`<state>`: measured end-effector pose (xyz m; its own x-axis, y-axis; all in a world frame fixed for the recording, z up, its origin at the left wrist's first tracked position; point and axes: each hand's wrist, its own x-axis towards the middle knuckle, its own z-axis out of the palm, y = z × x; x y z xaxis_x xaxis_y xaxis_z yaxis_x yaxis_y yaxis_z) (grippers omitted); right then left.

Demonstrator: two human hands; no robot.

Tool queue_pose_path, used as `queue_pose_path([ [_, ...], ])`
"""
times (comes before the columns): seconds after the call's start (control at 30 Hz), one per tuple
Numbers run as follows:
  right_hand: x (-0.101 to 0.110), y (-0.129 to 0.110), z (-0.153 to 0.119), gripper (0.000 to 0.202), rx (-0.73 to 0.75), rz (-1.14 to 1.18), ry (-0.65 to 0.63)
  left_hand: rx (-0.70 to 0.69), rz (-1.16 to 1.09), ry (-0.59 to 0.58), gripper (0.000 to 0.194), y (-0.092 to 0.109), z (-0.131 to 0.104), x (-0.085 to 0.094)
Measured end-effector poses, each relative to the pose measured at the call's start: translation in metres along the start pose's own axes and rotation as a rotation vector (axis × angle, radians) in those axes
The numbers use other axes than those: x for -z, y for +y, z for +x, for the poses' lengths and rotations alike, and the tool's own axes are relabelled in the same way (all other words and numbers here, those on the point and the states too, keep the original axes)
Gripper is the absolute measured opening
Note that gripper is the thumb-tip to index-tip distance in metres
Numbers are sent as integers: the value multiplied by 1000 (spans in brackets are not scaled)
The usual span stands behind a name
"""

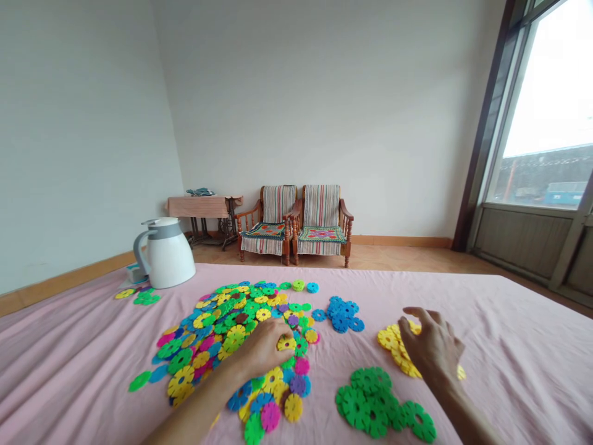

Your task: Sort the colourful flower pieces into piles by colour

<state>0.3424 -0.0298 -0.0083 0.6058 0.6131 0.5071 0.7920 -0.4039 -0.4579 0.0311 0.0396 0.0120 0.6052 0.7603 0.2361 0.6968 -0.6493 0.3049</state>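
Note:
A big mixed heap of notched plastic discs [234, 312] in several colours spreads over the middle of the bed-like pink cloth. At the heap's right side, my left hand [263, 347] has its fingers curled around a yellow notched disc [286, 343]. My right hand [432, 343] hovers over a pile of yellow discs [393, 341], fingers spread and with nothing visible in them; it hides part of that pile. Nearer to me lies a pile of green discs [368, 402]. A cluster of blue discs [341, 314] sits between the heap and the yellow pile.
The pink cloth [519, 346] has folds at left. A white jug with a grey handle [171, 259] stands at its far left, beside a few loose discs [147, 297]. Beyond the edge are two wooden chairs [322, 210], a cloth-covered sewing table [199, 207] and a window at right.

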Motion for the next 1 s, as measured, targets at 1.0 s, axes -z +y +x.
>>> queue_pose_path([
  [1.0,7,-25,-15,15,168,279,-111,47,-264,337,17,9,5,-17],
])
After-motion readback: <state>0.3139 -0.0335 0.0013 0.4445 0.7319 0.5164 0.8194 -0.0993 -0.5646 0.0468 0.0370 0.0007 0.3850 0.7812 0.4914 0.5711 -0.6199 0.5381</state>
